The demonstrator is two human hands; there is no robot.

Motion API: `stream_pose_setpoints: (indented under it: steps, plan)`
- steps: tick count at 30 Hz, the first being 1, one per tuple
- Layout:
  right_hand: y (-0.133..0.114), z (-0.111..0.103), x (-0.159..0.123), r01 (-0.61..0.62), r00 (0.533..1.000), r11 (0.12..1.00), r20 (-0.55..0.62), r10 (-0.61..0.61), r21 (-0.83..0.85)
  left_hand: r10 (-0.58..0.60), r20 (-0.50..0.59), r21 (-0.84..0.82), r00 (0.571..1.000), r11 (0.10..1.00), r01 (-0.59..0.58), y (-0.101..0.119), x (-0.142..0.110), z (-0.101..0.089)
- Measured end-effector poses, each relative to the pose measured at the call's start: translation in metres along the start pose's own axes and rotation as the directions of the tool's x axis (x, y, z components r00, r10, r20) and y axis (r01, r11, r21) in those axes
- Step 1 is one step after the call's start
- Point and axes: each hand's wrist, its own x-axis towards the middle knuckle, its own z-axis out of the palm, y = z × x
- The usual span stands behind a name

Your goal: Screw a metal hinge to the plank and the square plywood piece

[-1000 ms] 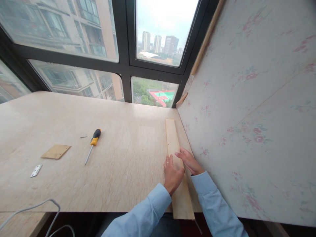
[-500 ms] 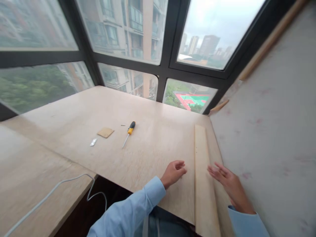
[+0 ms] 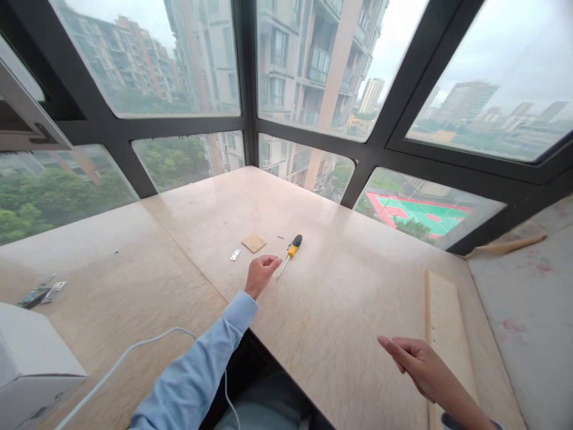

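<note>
Your left hand, its fingers drawn narrow, is near the metal hinge plate, the small wooden square and the screwdriver, all lying on the countertop. Your right hand, also narrow, overlaps the long wooden board in view, which lies near the wall; contact is unclear.

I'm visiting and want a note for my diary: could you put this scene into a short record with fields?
Left hand: beside the screwdriver, fingers drawn together, nothing visibly held
Right hand: nearest the long pale board
Screwdriver: black and yellow handle, lying flat
Small pieces: tan square, metal plate with holes
Left side: white cable, white box
Behind: dark-framed windows
</note>
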Motion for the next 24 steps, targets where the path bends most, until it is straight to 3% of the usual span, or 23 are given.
stream_pose_setpoints:
  steps: [5, 7, 10, 14, 19, 24]
  plan:
    - [-0.031, 0.025, 0.034, -0.018, 0.988, 0.995, 0.152, 0.032, -0.095, 0.072, -0.169, 0.303, 0.983, 0.953, -0.018, -0.015, 0.037, -0.051]
    - [-0.036, 0.037, 0.046, -0.011, 0.978, 0.997, 0.207, 0.028, -0.083, 0.131, -0.182, 0.430, 0.975, 0.902, -0.042, -0.022, 0.051, -0.068]
    - [-0.036, 0.057, 0.062, 0.028, 0.958, 0.999, 0.285, -0.020, -0.024, 0.185, -0.061, 0.605, 0.981, 0.789, -0.111, -0.031, 0.071, -0.085]
    - [-0.031, 0.079, 0.078, 0.029, 0.939, 1.000, 0.344, -0.025, -0.006, 0.083, 0.068, 0.726, 0.994, 0.680, -0.106, -0.042, 0.091, -0.086]
    - [-0.027, 0.088, 0.085, -0.052, 0.937, 0.998, 0.346, 0.033, 0.047, -0.004, 0.160, 0.739, 0.987, 0.664, -0.117, -0.050, 0.100, -0.082]
    - [-0.024, 0.090, 0.085, -0.077, 0.962, 0.989, 0.270, 0.040, 0.130, -0.002, 0.294, 0.718, 0.956, 0.660, -0.219, -0.051, 0.097, -0.105]
